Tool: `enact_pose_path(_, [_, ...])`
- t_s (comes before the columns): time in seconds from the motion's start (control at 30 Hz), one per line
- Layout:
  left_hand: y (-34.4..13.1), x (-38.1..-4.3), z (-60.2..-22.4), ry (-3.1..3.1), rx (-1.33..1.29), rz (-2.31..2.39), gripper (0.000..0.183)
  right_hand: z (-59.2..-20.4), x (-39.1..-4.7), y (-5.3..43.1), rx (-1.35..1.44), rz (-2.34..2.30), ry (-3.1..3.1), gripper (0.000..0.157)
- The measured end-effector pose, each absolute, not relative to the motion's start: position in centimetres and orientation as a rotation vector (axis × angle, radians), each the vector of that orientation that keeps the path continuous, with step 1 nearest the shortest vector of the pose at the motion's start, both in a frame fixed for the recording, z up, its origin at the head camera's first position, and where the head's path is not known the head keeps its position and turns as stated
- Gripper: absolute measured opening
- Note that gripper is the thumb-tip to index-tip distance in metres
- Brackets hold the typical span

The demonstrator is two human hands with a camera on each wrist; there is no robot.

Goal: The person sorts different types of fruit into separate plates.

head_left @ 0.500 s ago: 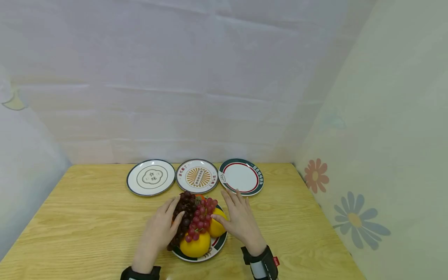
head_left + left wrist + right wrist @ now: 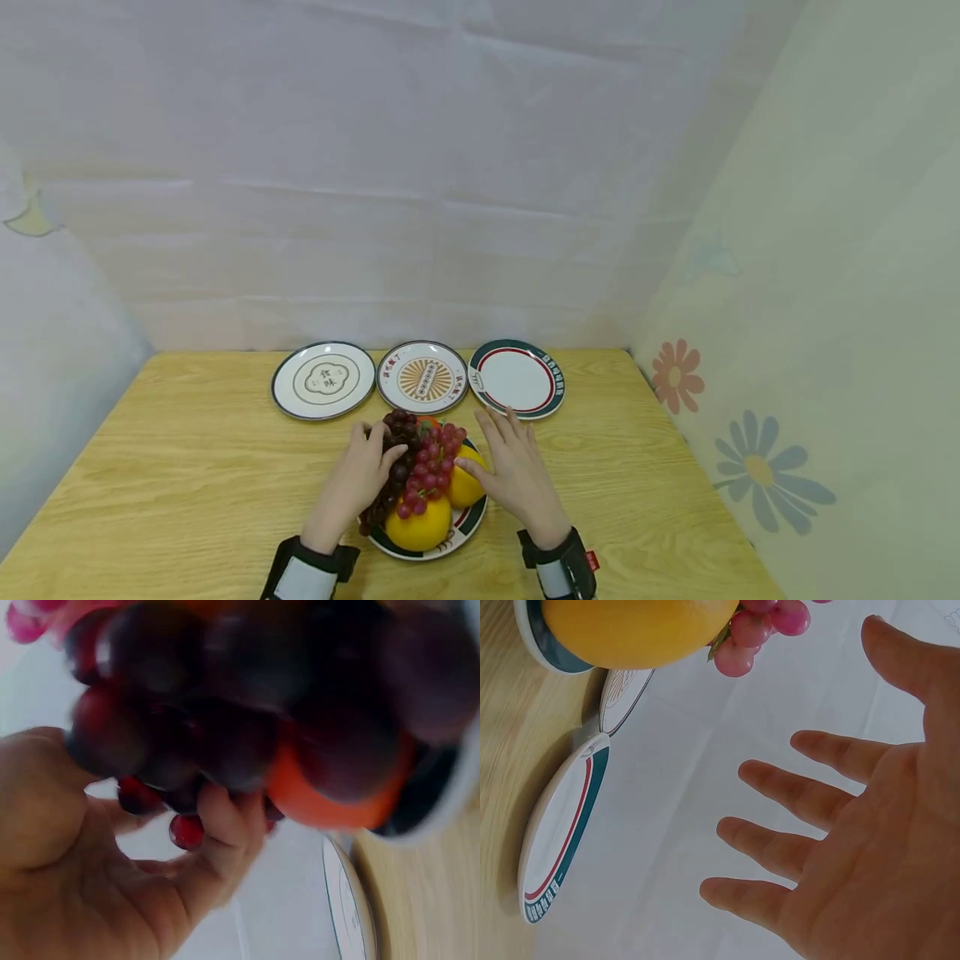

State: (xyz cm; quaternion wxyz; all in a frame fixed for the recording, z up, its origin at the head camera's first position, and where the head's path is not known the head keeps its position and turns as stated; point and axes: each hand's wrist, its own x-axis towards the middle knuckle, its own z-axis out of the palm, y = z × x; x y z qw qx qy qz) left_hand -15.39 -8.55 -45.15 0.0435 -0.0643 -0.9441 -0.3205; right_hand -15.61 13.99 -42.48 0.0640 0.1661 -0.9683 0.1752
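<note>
In the head view a plate of fruit (image 2: 477, 518) stands at the near middle of the table. My left hand (image 2: 362, 468) grips the bunch of dark grapes (image 2: 401, 477) on its left side, and the left wrist view shows fingers (image 2: 225, 817) curled in among the grapes. A bunch of pink-red grapes (image 2: 431, 471) lies beside it. Two yellow fruits (image 2: 418, 528) sit at the front and right of the plate. Over the right side hovers my right hand (image 2: 519, 471), fingers spread and holding nothing. An orange-red fruit (image 2: 322, 795) shows under the dark grapes.
Along the table's back edge lie three plates: a white one with a small emblem (image 2: 302, 383), one with a sunburst pattern (image 2: 393, 377), and one with a green rim (image 2: 517, 377). White cloth (image 2: 420, 275) hangs behind, and a flower-printed sheet (image 2: 810, 350) on the right.
My left hand has moved slightly right and its fingers have curled round the dark grapes. The right hand stays nearly where it was.
</note>
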Motion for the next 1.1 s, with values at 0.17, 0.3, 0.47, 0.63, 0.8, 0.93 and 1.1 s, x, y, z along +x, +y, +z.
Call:
enact_pose_path(0.17, [-8.8,-15.4,-45.0,-2.863,-0.212,-0.97,0.014,-42.6,-15.6,14.1,0.503,0.537,-2.923,0.071])
enact_pose_path(0.3, [-8.9,-15.2,-44.7,-2.873,-0.241,-0.966,0.016,-42.5,-15.6,14.1,0.5,0.554,-2.924,0.069])
enact_pose_path(0.47, [-9.0,-15.2,-44.1,-2.948,-0.236,-1.067,0.029,-42.5,-15.6,14.2,0.494,0.556,-2.925,0.067])
enact_pose_path(0.63, [-9.1,-15.5,-43.9,-2.97,-0.22,-1.132,0.029,-42.6,-15.6,14.2,0.503,0.547,-2.935,0.068])
enact_pose_path(0.8, [-9.4,-15.5,-43.7,-2.932,-0.219,-1.19,0.029,-42.6,-15.6,14.2,0.498,0.559,-2.943,0.067])
enact_pose_path(0.93, [-10.1,-15.4,-42.9,-2.869,-0.22,-1.18,0.029,-42.5,-15.6,14.3,0.483,0.566,-2.945,0.065])
enact_pose_path(1.1, [-12.2,-16.2,-41.3,-2.756,-0.173,-1.014,0.033,-42.4,-15.6,14.4,0.486,0.56,-2.932,0.064])
